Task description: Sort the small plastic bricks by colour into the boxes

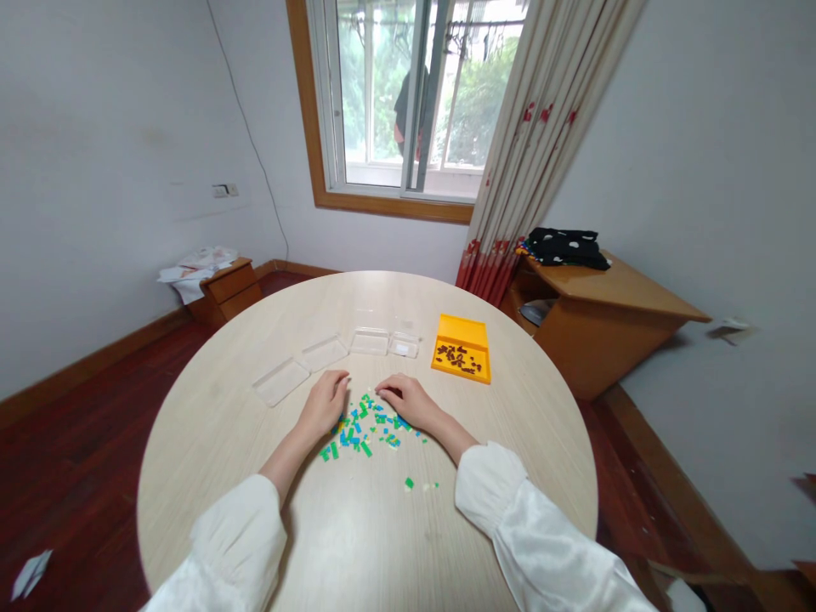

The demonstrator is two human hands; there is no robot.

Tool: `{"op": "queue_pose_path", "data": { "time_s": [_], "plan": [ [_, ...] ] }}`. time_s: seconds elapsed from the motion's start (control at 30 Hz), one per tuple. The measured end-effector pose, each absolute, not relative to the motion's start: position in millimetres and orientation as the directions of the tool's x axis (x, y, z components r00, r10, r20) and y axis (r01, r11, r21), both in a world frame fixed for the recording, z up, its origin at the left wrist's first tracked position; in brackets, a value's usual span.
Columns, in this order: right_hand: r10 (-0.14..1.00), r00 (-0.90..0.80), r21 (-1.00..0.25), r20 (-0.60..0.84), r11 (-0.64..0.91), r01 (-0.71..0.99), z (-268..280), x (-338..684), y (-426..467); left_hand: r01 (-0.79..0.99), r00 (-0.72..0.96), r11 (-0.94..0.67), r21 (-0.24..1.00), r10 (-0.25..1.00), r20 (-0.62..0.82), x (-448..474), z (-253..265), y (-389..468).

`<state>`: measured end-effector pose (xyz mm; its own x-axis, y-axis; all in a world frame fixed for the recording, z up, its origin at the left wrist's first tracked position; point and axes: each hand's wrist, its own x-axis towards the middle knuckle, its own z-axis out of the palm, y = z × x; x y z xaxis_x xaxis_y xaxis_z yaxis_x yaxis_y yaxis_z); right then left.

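Worktop [382, 544]: round, pale, before a window [382, 93].
Left hand [326, 403]: loosely curled; grip, cannot tell.
Right hand [410, 399]: half-curled; grip, cannot tell.
Small pieces [349, 437]: green and blue, scattered between both hands; no shared long axis, neither hand clearly nearer.
Clear trays [280, 382]: beyond, left to centre.
Yellow case [462, 328]: open, beyond right hand, dark pieces [456, 355] inside.

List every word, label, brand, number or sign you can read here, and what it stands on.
None can be read.
White patch in the small clear box: possibly a label, too small to read.
Papers on the left cabinet: too blurred to tell any print.
Yellow box and coloured pieces: no lettering discernible.
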<state>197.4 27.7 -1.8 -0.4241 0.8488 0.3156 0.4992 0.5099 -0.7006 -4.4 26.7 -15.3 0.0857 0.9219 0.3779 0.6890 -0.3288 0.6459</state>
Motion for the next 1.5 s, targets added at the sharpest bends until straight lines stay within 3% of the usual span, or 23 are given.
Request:
{"op": "queue_pose_path", "data": {
  "time_s": [0.93,1.1,1.33,1.5],
  "plan": [
    [0.852,-0.405,-0.725,0.332,0.505,0.468,-0.3,197.3,26.3,0.692,0.095,-0.34,0.637,0.917,0.387,-5.7,-15.6,26.0],
    [0.898,-0.279,-0.794,0.34,0.433,0.426,-2.8,197.4,28.0,0.69,0.101,-0.346,0.635,0.915,0.39,-6.0,-15.5,25.0],
    [0.906,0.03,-0.863,0.421,0.391,0.321,-9.9,204.8,39.1,0.686,0.092,-0.337,0.644,0.919,0.383,-6.6,-14.8,24.5],
    [0.926,0.181,-0.937,0.331,0.299,0.182,-16.2,207.1,46.6,0.681,0.064,-0.333,0.653,0.915,0.399,-7.6,-12.9,23.6]
  ]
}}
